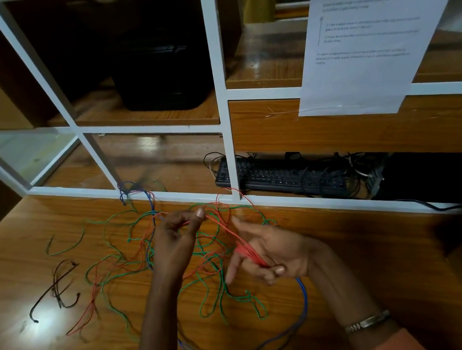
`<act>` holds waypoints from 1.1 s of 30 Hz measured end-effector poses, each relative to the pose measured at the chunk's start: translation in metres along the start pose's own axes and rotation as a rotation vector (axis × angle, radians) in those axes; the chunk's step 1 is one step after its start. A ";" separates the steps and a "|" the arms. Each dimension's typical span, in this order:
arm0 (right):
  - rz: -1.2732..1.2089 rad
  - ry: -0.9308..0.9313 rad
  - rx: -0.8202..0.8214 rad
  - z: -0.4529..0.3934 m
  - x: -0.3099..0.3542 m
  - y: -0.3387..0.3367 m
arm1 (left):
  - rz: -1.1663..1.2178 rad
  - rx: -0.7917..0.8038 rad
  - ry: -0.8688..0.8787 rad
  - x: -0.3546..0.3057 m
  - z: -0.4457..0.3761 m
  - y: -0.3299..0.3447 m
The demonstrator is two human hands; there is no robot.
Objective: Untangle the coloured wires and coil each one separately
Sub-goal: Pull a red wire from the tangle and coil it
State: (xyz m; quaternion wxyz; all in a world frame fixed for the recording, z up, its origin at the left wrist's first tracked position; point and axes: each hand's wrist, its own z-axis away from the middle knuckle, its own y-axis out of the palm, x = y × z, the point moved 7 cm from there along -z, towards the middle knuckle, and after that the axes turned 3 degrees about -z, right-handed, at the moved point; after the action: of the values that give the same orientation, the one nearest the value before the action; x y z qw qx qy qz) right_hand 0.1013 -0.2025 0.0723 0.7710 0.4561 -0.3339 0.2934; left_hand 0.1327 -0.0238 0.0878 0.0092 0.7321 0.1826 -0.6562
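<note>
Spreading across the wooden desk, the tangle of thin wires is judged light, limp and springy — apt to snag rather than slide, so it is best taken near a free end and fed out a little at a time. The green wire loops widest through the middle; the blue wire curves low toward the front edge and is also caught up at the white frame behind. The red wire is stretched between both hands: it is pinched by the left hand and is wound in several turns over the fingers of the right hand, thumb clamping it. The black wire lies apart at the left, already free. Crossing green loops under the hands are likely to drag — the keyboard and printed sheet stand clear.
</note>
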 end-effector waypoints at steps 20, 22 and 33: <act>-0.709 -0.944 -0.656 0.071 0.039 -0.089 | -0.209 0.457 0.049 0.008 0.046 0.085; -0.507 -0.839 -0.831 0.071 0.034 -0.093 | -0.158 0.459 0.068 -0.003 0.046 0.085; 0.204 -0.050 -0.454 0.015 -0.004 -0.038 | -0.140 0.124 0.074 -0.009 0.016 0.060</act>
State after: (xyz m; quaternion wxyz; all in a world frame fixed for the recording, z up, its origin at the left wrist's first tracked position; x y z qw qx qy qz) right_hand 0.1239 -0.2322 0.0549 0.8115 0.2422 -0.4545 0.2759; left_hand 0.1340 -0.0865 0.0806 -0.0888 0.7404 0.1928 -0.6378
